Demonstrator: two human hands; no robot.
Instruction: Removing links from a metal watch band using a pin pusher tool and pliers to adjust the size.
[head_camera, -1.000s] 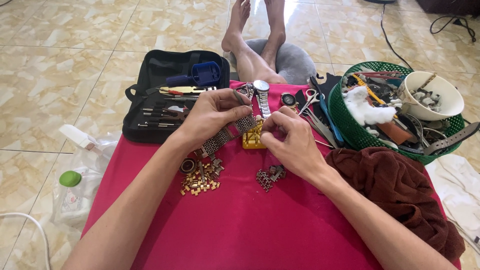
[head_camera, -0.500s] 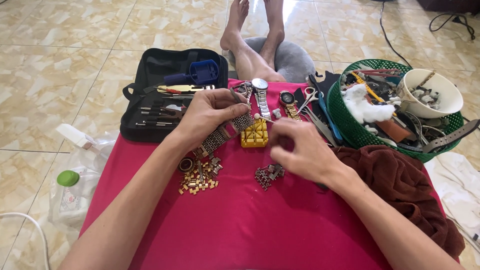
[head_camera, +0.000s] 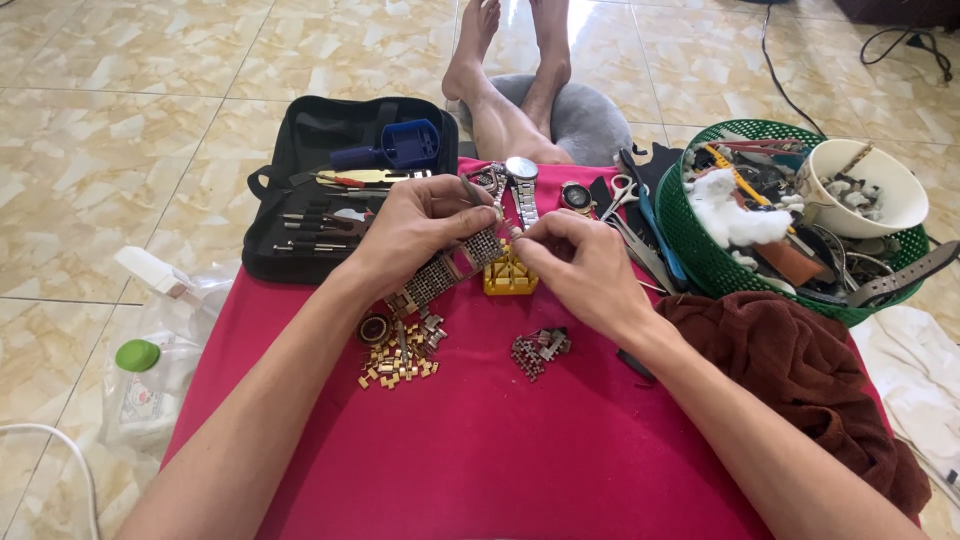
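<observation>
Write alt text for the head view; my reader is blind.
Both hands, left hand and right hand, hold a metal watch band above a yellow holder block on a red cloth, loose links nearby.

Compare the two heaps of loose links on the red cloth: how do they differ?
The gold heap is bright yellow-gold; the dark heap is grey-silver. The gold heap is larger and scattered as many separate links; the dark heap is small and clumped. The gold heap lies under the left hand, beside a small round ring; the dark heap lies below the right hand. Both rest untouched on the red cloth.
</observation>
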